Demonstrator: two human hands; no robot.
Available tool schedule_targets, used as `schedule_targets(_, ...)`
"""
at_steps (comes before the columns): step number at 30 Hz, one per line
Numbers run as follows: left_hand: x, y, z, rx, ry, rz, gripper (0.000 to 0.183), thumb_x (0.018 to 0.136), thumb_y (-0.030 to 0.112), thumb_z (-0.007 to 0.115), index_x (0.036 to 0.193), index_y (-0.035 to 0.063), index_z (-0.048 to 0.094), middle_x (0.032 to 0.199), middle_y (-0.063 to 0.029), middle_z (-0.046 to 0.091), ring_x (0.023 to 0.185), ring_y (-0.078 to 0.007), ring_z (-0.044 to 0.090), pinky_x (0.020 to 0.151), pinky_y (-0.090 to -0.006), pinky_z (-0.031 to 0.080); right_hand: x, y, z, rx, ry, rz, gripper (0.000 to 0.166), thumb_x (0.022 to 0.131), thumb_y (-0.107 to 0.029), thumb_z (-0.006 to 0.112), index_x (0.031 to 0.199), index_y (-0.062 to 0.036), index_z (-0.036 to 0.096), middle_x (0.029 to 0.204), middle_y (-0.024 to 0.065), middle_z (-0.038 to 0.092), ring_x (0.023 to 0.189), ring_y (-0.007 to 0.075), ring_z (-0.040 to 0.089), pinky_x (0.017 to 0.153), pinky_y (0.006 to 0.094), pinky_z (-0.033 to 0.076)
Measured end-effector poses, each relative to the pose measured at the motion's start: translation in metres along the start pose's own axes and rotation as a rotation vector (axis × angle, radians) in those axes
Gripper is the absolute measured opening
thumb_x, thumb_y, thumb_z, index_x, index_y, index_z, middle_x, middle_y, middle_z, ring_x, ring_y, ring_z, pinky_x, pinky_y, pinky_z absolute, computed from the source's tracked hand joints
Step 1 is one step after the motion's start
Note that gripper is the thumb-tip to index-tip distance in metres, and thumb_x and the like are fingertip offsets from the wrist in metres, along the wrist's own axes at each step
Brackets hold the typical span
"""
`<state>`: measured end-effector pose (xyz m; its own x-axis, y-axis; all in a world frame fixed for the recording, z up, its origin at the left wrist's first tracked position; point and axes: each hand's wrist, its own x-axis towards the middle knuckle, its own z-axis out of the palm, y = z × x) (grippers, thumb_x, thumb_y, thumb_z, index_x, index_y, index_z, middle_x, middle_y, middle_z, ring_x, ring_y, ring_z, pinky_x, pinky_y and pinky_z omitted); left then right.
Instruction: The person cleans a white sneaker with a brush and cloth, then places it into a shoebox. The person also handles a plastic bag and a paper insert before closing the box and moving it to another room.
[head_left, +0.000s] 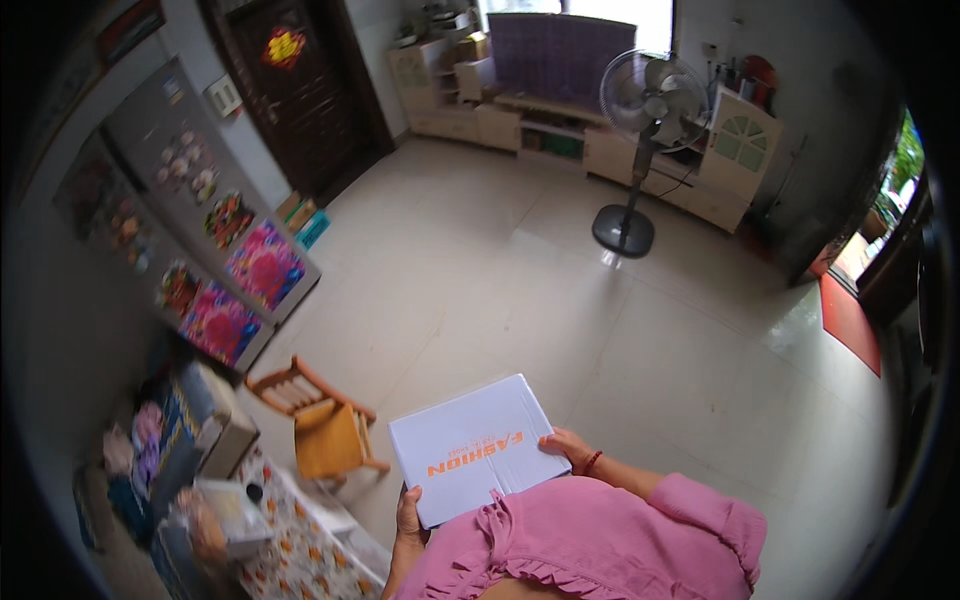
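A white cardboard shoe box (472, 435) with orange print on its lid is held level in front of my body. My left hand (409, 514) grips its near left edge, with the thumb on the lid. On the opposite short side, my right hand (571, 450) holds the box, a red bead bracelet around the wrist. The fingers under the box are hidden. The lid appears shut, so its contents cannot be seen.
To the left stand a wooden chair (330, 439), a table with a floral cloth (300, 540) and a double-door refrigerator (225, 247). A pedestal fan (637, 161) stands before the TV cabinet (547, 135). A red mat (851, 326) lies by the open doorway at right.
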<state>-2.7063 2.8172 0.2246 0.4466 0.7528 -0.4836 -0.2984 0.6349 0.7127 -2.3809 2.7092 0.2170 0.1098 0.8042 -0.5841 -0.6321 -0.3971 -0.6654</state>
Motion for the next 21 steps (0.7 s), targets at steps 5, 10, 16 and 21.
schedule_targets(5, 0.139, 0.074, 0.049, 0.162, -0.205, -0.016, 0.068, 0.079, 0.031, 0.054, 0.135, -0.0029, 0.035, 0.126, -0.0151, 0.049, 0.115, -0.0246, 0.049, 0.097, -0.0334, 0.039, 0.057, -0.071, 0.003, 0.106, 0.085, -0.154, 0.051, 0.079, -0.028, 0.061, 0.122, -0.0038, 0.048, 0.105, 0.0083, 0.059, 0.089, 0.0177, 0.061, 0.076, 0.0319, 0.052)
schedule_targets(10, 0.264, 0.134, 0.161, 0.288, -0.439, 0.044, 0.069, 0.081, 0.032, 0.051, 0.137, -0.0035, 0.032, 0.127, -0.0158, 0.048, 0.116, -0.0233, 0.048, 0.098, -0.0314, 0.038, 0.107, -0.151, -0.030, 0.311, 0.169, -0.251, 0.047, 0.081, -0.025, 0.059, 0.121, -0.0022, 0.046, 0.107, 0.0097, 0.058, 0.092, 0.0193, 0.060, 0.079, 0.0332, 0.051)
schedule_targets(16, 0.376, 0.152, 0.249, 0.344, -0.470, 0.068, 0.073, 0.081, 0.033, 0.049, 0.141, -0.0019, 0.027, 0.135, -0.0164, 0.041, 0.123, -0.0237, 0.041, 0.104, -0.0327, 0.031, 0.194, -0.255, -0.087, 0.339, 0.155, -0.233, 0.059, 0.077, -0.032, 0.063, 0.124, -0.0009, 0.046, 0.109, 0.0141, 0.060, 0.097, 0.0236, 0.061, 0.082, 0.0373, 0.052)
schedule_targets(21, 0.447, 0.187, 0.306, 0.380, -0.372, 0.209, 0.074, 0.082, 0.033, 0.048, 0.142, -0.0018, 0.024, 0.140, -0.0160, 0.035, 0.128, -0.0247, 0.035, 0.106, -0.0337, 0.027, 0.270, -0.376, -0.110, 0.219, 0.101, -0.203, 0.055, 0.077, -0.032, 0.063, 0.120, -0.0006, 0.049, 0.105, 0.0122, 0.061, 0.089, 0.0221, 0.064, 0.077, 0.0352, 0.053)
